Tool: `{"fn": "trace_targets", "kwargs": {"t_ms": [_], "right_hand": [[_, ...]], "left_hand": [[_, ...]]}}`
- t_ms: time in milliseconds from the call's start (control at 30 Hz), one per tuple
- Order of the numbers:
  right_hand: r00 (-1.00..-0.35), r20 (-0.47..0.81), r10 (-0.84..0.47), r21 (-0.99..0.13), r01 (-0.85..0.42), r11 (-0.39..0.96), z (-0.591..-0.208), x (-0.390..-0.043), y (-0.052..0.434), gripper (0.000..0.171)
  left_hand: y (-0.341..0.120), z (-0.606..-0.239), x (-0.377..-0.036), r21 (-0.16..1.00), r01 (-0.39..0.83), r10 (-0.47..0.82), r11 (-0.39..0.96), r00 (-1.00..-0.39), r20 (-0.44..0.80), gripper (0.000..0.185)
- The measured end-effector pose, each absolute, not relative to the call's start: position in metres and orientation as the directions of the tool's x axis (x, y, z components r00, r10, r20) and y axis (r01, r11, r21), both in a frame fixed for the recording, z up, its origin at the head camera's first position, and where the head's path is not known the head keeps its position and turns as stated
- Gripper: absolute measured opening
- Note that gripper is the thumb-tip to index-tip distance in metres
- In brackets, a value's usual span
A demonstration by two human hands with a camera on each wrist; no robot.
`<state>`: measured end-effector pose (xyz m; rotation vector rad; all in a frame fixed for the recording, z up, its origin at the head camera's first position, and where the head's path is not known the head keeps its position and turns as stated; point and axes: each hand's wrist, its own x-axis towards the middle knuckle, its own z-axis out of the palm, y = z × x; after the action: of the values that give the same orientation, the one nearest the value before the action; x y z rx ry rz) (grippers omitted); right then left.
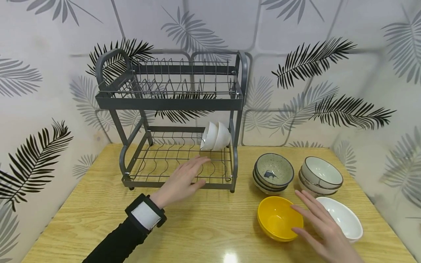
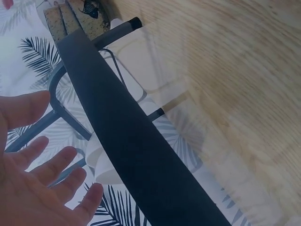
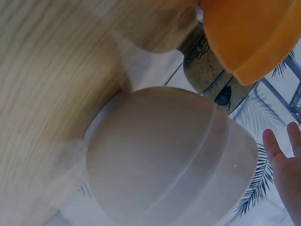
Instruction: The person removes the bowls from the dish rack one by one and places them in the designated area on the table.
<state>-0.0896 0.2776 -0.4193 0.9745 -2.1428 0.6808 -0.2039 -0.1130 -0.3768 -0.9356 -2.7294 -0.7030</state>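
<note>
My left hand [image 1: 194,173] is open with straight fingers, reaching over the front edge of the lower tier of a grey two-tier dish rack [image 1: 171,102]. Two white bowls [image 1: 215,136] stand tilted on that tier's right end, just beyond the fingertips. My right hand [image 1: 314,217] is open with fingers spread, over the right rim of a yellow bowl [image 1: 276,221] and beside a white bowl [image 1: 345,219]. Whether it touches either is unclear. In the right wrist view the white bowl [image 3: 169,155] fills the frame and the yellow bowl [image 3: 254,33] is above it.
A stack of speckled grey-green bowls [image 1: 273,171] and a stack of dark-rimmed white bowls [image 1: 321,175] stand behind the yellow one. Everything sits on a wooden table [image 1: 204,226] against a leaf-patterned wall. The rack's upper tier holds nothing.
</note>
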Motion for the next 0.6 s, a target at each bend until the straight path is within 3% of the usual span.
{"fn": "trace_targets", "kwargs": {"t_ms": [333, 600], "right_hand": [[-0.472, 0.747, -0.468, -0.185, -0.824, 0.536, -0.42, -0.096, 0.263, 0.052], [-0.457, 0.74, -0.493, -0.171, -0.837, 0.519, -0.419, -0.099, 0.251, 0.051]], "left_hand": [[-0.109, -0.373, -0.219, 0.448, 0.627, 0.528, 0.637, -0.779, 0.338, 0.062], [-0.107, -0.369, -0.232, 0.54, 0.565, 0.507, 0.624, -0.818, 0.271, 0.067]]}}
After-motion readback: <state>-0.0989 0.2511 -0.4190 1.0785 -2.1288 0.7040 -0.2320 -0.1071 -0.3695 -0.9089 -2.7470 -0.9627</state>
